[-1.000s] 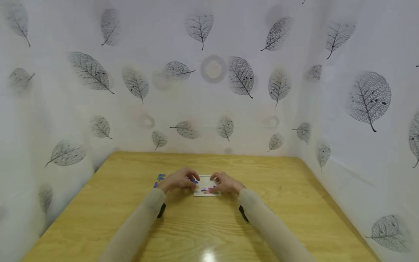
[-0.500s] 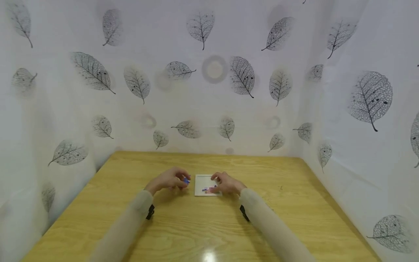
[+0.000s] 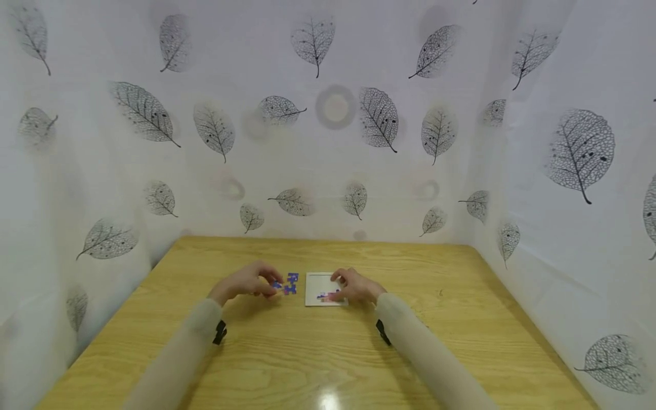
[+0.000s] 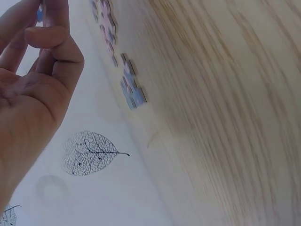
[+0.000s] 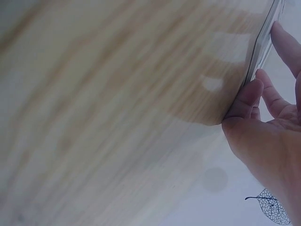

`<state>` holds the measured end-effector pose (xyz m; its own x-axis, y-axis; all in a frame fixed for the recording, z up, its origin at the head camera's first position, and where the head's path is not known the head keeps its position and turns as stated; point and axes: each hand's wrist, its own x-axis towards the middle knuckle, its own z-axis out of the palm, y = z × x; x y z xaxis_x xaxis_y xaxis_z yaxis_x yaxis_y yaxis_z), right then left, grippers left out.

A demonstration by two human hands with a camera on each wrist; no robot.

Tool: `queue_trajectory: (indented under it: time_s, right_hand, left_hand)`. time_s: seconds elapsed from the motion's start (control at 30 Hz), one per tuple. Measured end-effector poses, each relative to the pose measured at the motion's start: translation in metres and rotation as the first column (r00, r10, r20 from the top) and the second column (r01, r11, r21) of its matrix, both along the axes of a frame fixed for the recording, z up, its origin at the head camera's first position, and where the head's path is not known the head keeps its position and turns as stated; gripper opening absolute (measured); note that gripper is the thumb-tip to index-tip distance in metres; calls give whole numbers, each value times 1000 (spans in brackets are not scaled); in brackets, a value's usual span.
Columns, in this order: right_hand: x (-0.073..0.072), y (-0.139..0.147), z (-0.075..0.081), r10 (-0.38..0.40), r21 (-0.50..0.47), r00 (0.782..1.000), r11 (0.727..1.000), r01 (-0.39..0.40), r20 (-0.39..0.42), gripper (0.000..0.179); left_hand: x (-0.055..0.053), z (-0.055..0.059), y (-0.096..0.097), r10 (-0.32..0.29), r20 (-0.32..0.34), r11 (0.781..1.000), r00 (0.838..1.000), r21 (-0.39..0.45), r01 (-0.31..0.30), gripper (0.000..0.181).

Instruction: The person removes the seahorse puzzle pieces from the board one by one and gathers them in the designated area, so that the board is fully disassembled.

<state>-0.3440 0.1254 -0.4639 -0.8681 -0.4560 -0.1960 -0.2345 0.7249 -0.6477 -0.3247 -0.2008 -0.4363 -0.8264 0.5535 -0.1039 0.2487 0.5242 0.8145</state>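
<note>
My left hand [image 3: 248, 280] pinches a small blue jigsaw piece [image 3: 277, 285] between thumb and fingertips. In the left wrist view only a sliver of that jigsaw piece [image 4: 40, 15] shows between the fingers. My right hand [image 3: 357, 286] rests on the right side of a white square puzzle tray [image 3: 315, 285], its fingers bent over it. A few pink and purple pieces [image 3: 324, 296] lie along the tray's lower part, partly hidden by the thumb. In the right wrist view, the thumb [image 5: 248, 99] and fingertips touch the tray's edge [image 5: 261, 40].
Loose blue-purple jigsaw pieces [image 3: 291, 289] lie on the wooden table [image 3: 328, 353] between the left hand and the tray. The left wrist view shows several loose pieces [image 4: 133, 89] near the table edge. A leaf-patterned curtain [image 3: 328, 159] surrounds the table's back and sides.
My left hand has moved left, away from the tray, with the blue jigsaw piece in its fingertips. Loose pieces now show to its right. The right hand has stayed on the tray.
</note>
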Motion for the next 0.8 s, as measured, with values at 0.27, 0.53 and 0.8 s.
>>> queue_trajectory:
  time_s: [0.27,0.53,0.8]
  right_hand:
    - [1,1,0,-5,-5,1000,1000,5,17,50]
    - [1,1,1,-4,-8,1000,1000,5,16,50]
    - [2,0,3,-3,4,1000,1000,3,17,50]
  left_hand:
    - [1,1,-16,-32,20,999,999,-16,33,34]
    - [3,0,-32,-73,7,997,997,-35,73,29]
    - [9,0,-42,-36,8,997,999,-73,36,25]
